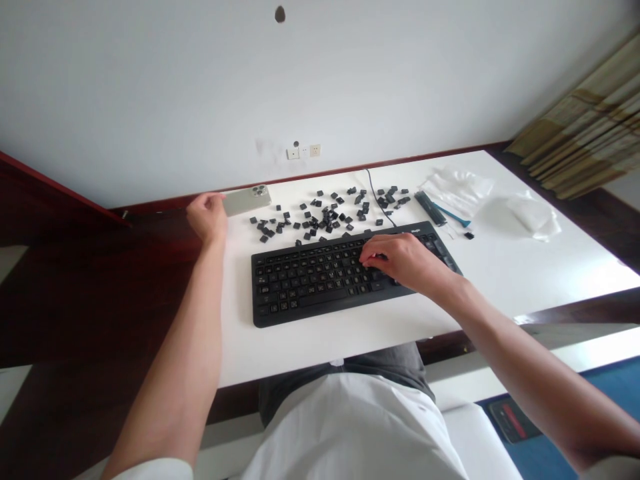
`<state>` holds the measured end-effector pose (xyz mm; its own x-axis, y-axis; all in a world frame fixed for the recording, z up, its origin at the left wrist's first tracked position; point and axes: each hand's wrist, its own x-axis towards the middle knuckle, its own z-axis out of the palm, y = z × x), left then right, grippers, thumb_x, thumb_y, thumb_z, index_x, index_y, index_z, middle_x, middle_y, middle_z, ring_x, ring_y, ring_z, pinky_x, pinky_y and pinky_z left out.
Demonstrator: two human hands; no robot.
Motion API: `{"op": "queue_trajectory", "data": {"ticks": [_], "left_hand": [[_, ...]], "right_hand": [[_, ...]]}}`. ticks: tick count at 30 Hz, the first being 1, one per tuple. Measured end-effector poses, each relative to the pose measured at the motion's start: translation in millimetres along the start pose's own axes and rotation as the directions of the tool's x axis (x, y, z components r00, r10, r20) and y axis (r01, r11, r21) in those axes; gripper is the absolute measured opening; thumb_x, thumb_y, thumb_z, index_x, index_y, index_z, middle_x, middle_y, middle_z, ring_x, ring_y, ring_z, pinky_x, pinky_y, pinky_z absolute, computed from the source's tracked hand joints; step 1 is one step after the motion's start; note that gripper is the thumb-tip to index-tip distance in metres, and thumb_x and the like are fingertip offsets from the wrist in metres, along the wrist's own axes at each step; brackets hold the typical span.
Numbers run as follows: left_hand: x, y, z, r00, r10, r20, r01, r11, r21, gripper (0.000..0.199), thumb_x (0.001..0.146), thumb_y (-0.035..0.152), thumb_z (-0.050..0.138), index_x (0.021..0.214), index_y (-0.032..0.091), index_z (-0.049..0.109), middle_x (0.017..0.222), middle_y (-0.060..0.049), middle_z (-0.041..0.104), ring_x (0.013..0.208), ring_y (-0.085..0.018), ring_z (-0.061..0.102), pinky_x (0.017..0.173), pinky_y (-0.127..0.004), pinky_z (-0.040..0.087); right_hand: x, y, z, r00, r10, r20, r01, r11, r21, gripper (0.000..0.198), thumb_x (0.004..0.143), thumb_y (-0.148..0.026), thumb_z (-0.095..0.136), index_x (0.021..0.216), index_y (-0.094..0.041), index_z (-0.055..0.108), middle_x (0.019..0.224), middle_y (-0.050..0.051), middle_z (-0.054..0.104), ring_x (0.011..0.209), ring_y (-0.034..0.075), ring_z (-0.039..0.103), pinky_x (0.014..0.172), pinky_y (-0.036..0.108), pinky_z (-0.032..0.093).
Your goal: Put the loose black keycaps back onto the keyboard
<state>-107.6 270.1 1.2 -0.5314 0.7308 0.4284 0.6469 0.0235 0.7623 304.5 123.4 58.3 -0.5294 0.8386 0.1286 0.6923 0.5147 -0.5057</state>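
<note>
My right hand [400,259] is over the right half of a black keyboard [274,313], its thumb and fingers pinched together low over the keys. Whatever is between those fingertips is too small to make out. Many key positions on the keyboard lack their caps and show bare square sockets; others still carry black caps. At the table's left edge, my left hand [207,217] is closed with curled fingers against the near end of a pale smartphone [245,200], which lies camera side up. What the left fingers enclose is hidden. Loose black keycaps [327,217] are scattered behind the keyboard.
Right of the keycaps lie a dark strip-shaped bundle [430,209], a blue tool [453,215] and a small black piece [469,235]. Clear plastic bags [460,187] lie farther right on the white table [540,273]. A cable [373,190] runs back toward the wall.
</note>
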Motion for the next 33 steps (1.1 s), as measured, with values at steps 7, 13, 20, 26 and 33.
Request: {"op": "queue_trajectory", "data": {"ticks": [7,13,20,26,33], "left_hand": [[-0.1,-0.9,-0.3,1.0,0.0,-0.002,0.0,1.0,0.011,0.024,0.085,0.015,0.051,0.085,0.018,0.074,0.086,-0.004,0.075,0.088,-0.021,0.07,0.085,-0.027,0.052],[0.5,-2.5,0.4,1.0,0.019,0.005,-0.019,1.0,0.016,0.023,0.085,0.015,0.05,0.086,0.017,0.073,0.087,-0.004,0.075,0.089,-0.021,0.069,0.085,-0.027,0.053],[-0.6,-1.9,-2.2,1.0,0.02,0.003,-0.02,1.0,0.018,0.024,0.085,0.014,0.05,0.086,0.018,0.074,0.088,-0.004,0.076,0.089,-0.021,0.07,0.085,-0.027,0.053],[-2.3,-2.1,-3.4,1.0,0.016,0.016,-0.016,0.999,0.034,0.025,0.085,0.016,0.05,0.087,0.018,0.075,0.09,-0.005,0.078,0.089,-0.02,0.071,0.083,-0.026,0.052],[-2.5,0.3,-2.8,1.0,0.008,-0.002,-0.008,1.0,0.024,0.028,0.085,0.017,0.048,0.086,0.017,0.076,0.09,-0.006,0.079,0.088,-0.021,0.071,0.083,-0.026,0.052]], "right_hand": [[6.2,1.4,-6.3,0.995,-0.021,0.093,0.024,0.999,-0.029,0.023,0.092,-0.002,0.064,0.086,-0.019,0.079,0.094,0.003,0.079,0.082,0.017,0.076,0.073,0.028,0.055],[8.5,-4.0,-10.6,0.99,-0.034,0.135,0.043,0.997,-0.062,0.027,0.091,0.002,0.059,0.085,-0.018,0.077,0.093,0.004,0.078,0.081,0.017,0.075,0.071,0.027,0.052],[16.6,-3.4,-14.3,0.975,-0.05,0.217,0.074,0.992,-0.102,0.026,0.091,0.001,0.061,0.084,-0.018,0.078,0.092,0.004,0.079,0.08,0.018,0.075,0.071,0.027,0.053],[17.1,8.7,-12.4,0.978,-0.046,0.204,0.062,0.996,-0.071,0.017,0.094,-0.007,0.07,0.091,-0.019,0.082,0.095,0.003,0.081,0.083,0.018,0.077,0.077,0.029,0.058],[1.8,-8.2,-9.9,0.985,-0.171,0.028,0.174,0.975,-0.141,0.023,0.105,-0.022,0.061,0.104,-0.019,0.083,0.109,0.009,0.082,0.1,0.026,0.075,0.088,0.038,0.059]]}}
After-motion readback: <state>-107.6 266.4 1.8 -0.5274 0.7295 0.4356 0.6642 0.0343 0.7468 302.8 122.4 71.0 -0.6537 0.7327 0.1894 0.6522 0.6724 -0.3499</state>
